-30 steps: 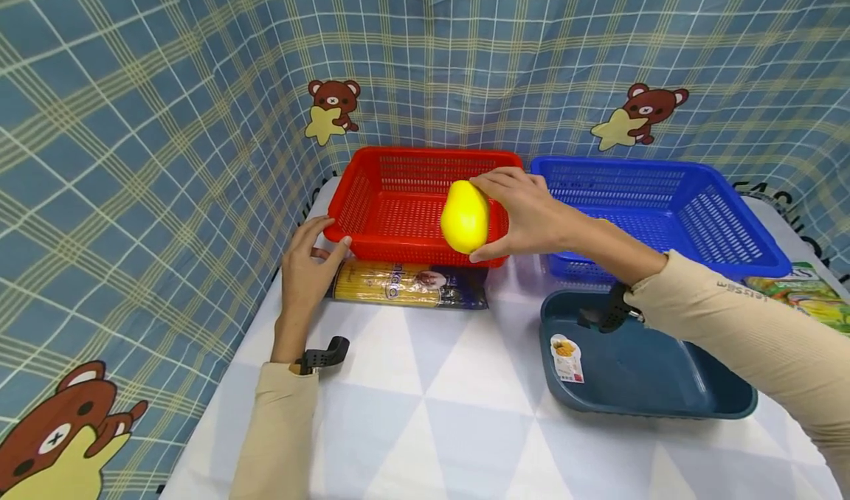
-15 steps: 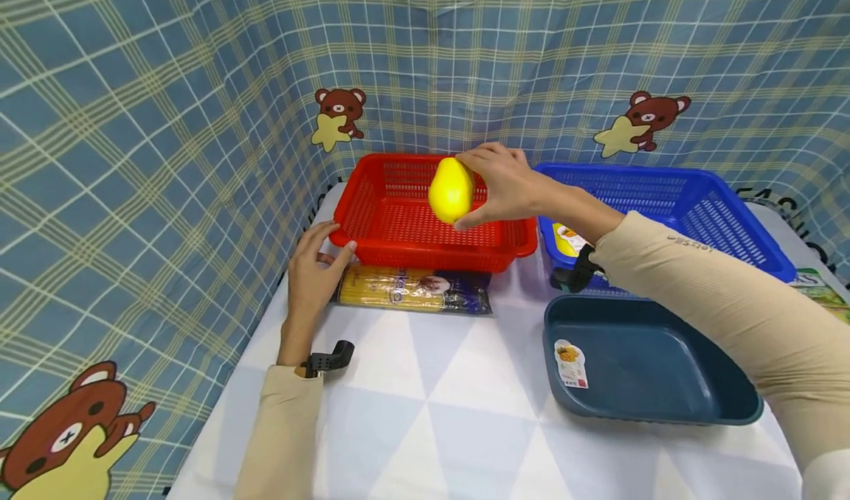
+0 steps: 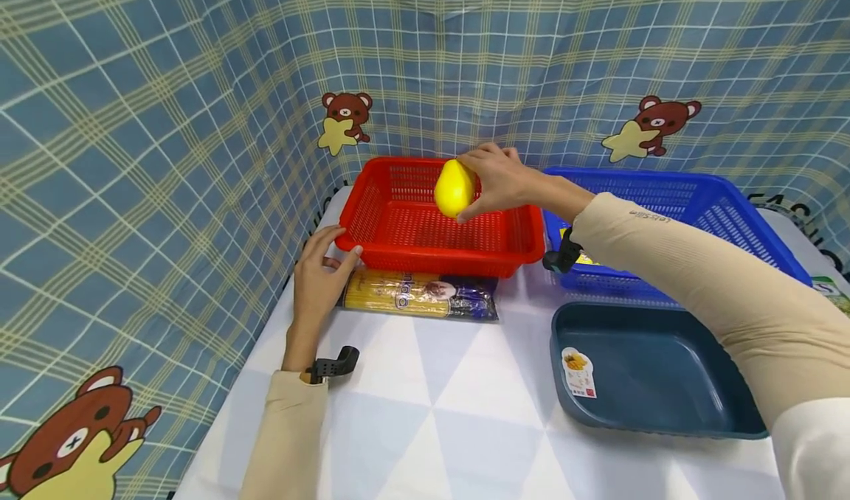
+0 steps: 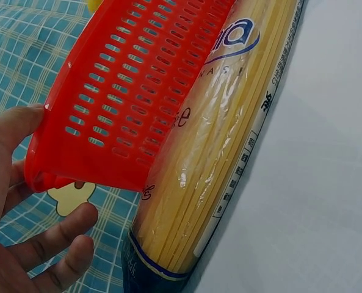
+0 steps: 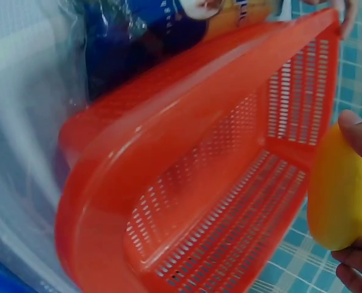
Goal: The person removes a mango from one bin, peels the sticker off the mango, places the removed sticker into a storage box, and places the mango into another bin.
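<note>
My right hand point(image 3: 501, 181) holds a smooth yellow mango point(image 3: 454, 189) between thumb and fingertips, above the red perforated basket point(image 3: 438, 259). In the right wrist view the mango point(image 5: 338, 186) stands out past the basket's rim, apart from it. At the basket's front left corner, my left hand point(image 3: 319, 275) grips the rim; its thumb and a finger lie on either side of that corner in the left wrist view, the other fingers loose. A clear bag of spaghetti point(image 4: 199, 140) lies along the basket's front side, partly under its overhanging rim.
A blue perforated basket point(image 3: 744, 227) stands to the right, with something yellow in it mostly hidden by my right forearm. In front of it sits a dark teal tub point(image 3: 637, 367) bearing a sticker. A green packet point(image 3: 830, 290) shows at the right edge. Plaid curtain encloses the back and left.
My right hand has carried the mango farther back and slightly left, over the red basket. My left hand stays at the basket's corner. The head view has shifted a little.
</note>
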The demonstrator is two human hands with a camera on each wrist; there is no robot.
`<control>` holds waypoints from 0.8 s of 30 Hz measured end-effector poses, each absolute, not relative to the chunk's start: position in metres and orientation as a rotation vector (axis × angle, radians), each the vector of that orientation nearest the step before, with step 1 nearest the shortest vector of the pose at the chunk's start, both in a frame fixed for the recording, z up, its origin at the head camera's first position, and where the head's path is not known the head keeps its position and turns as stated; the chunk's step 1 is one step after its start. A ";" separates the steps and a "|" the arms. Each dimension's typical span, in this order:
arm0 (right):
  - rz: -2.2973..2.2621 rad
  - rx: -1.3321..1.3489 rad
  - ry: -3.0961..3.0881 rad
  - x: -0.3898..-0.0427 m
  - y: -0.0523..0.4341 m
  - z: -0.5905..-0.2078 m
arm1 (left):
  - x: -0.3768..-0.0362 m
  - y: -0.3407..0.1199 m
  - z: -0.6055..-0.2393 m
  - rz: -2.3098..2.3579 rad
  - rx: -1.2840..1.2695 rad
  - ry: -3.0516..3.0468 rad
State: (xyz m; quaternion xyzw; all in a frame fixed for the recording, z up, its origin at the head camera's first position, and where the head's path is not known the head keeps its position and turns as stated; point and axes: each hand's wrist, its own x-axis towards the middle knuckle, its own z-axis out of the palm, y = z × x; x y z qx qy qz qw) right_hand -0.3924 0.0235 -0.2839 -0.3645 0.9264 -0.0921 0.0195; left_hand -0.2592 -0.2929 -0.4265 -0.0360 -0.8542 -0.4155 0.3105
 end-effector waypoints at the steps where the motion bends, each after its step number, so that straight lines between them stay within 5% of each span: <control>1: -0.277 -1.130 2.865 -0.396 0.022 -0.286 | -0.259 -0.293 -0.427 -1.099 -0.096 -2.254; 24: -0.243 -1.194 2.807 -0.450 -0.026 -0.307 | -0.259 -0.294 -0.426 -1.120 -0.110 -2.237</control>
